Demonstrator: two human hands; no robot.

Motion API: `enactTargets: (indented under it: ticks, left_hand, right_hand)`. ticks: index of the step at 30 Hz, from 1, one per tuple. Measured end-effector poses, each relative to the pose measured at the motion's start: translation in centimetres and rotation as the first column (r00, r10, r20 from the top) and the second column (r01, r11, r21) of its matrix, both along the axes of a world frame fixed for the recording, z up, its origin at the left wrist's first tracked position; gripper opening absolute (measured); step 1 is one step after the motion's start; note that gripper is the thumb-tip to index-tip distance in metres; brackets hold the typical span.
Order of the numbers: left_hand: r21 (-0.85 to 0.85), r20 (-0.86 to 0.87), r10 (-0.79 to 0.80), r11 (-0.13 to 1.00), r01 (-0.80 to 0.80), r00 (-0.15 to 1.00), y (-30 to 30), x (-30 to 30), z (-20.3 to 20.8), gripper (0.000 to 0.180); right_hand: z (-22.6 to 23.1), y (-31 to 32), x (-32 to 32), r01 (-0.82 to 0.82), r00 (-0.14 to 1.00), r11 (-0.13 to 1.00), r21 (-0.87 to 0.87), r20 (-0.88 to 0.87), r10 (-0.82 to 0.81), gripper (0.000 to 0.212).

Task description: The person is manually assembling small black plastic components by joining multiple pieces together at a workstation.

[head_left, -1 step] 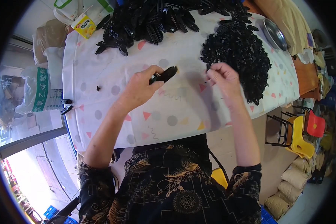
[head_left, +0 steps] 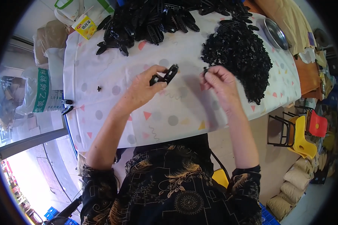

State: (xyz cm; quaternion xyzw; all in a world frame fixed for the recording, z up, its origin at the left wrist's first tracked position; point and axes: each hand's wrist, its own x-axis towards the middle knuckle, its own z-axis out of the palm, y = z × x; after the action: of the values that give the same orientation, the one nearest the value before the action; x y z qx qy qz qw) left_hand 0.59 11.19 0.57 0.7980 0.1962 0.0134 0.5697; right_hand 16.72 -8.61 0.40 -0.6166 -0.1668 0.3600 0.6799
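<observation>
Over the middle of the table, my left hand [head_left: 137, 90] grips a long, oval black plastic part [head_left: 171, 74] between thumb and fingers. Its hollow, slotted side shows. To the right of it, my right hand [head_left: 224, 85] pinches a tiny black plastic piece [head_left: 205, 70] at its fingertips; its exact shape is too small to make out. The two hands are apart. A heap of small black plastic pieces [head_left: 238, 56] lies just beyond and right of my right hand. At the far side is a pile of larger oval black parts [head_left: 150, 28].
A patterned white cloth [head_left: 101, 71] covers the table. One small dark piece [head_left: 99, 89] lies left, and two black parts [head_left: 67, 109] sit at the left edge. A yellow carton [head_left: 84, 27] stands far left, a metal bowl [head_left: 276, 34] far right. Yellow chair [head_left: 302, 138] right.
The oval part in my left hand has turned from its smooth face to its slotted side. My right hand has shifted slightly left, toward it, with the small piece.
</observation>
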Motion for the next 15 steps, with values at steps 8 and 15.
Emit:
enactTargets:
  ticks: [8,15]
  left_hand:
    - [-0.630,0.091,0.143,0.774,-0.054,0.985,-6.3,-0.6,1.6,0.035]
    - [-0.139,0.266,0.143,0.984,-0.109,0.953,-9.1,-0.9,-0.1,0.029]
  right_hand:
    - [-0.7,-0.4,-6.2,0.080,0.975,0.967,0.243,-0.219,-0.026,0.009]
    - [-0.8,-2.1,-7.3,0.086,0.995,0.981,0.175,-0.068,-0.075,0.009]
